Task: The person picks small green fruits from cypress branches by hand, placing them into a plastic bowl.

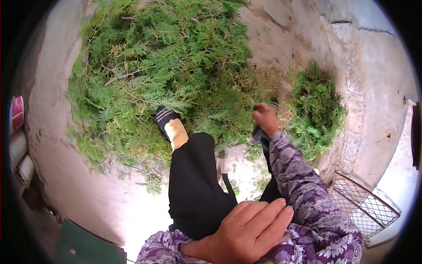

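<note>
My right hand (265, 118) is stretched forward in a purple flowered sleeve, with its fingers curled at the near edge of a big heap of green cypress branches (167, 66). Nothing shows in its grip. My left hand (248, 231) lies flat and holds nothing, fingers nearly together, on the flowered cloth over my lap. A smaller heap of green sprigs (317, 110) lies just right of the right hand. My left foot (170, 125), in a beige sock and a black striped slipper, rests against the big heap, with my black trouser leg (193, 185) below it.
The ground is bare concrete, with a rough stone wall (365, 79) curving along the right. A wire mesh grate (365, 204) leans at the lower right. A green box (88, 248) sits at the lower left and a pink container (17, 113) at the far left.
</note>
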Tool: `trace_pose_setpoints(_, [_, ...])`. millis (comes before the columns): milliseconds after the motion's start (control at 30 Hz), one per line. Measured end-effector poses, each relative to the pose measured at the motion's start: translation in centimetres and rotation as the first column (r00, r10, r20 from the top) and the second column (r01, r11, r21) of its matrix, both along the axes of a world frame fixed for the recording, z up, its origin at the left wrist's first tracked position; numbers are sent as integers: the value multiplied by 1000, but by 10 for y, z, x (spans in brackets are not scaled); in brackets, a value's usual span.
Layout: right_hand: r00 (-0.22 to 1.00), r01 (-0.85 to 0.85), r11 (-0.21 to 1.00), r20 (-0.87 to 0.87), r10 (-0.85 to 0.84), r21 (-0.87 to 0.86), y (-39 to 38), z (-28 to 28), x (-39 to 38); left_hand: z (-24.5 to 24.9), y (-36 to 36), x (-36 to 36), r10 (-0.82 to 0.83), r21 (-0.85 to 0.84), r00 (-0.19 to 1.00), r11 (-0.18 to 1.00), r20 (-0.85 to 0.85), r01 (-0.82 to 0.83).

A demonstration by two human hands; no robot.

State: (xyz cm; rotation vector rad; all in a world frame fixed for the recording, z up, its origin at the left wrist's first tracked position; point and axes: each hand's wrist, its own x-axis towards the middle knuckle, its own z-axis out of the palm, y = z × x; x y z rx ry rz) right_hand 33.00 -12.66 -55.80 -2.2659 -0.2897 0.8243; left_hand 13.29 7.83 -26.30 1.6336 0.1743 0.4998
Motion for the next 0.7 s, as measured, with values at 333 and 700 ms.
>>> trace_pose_setpoints(333, [528, 508, 807, -631, -568, -302, 67, -20, -80, 1, 45, -15, 161, -37, 987, 986, -12, -161])
trace_pose_setpoints(700, [812, 543, 837, -207, -545, -70, 37, -147, -81, 3, 79, -32, 156, -105, 982, 980, -110, -168])
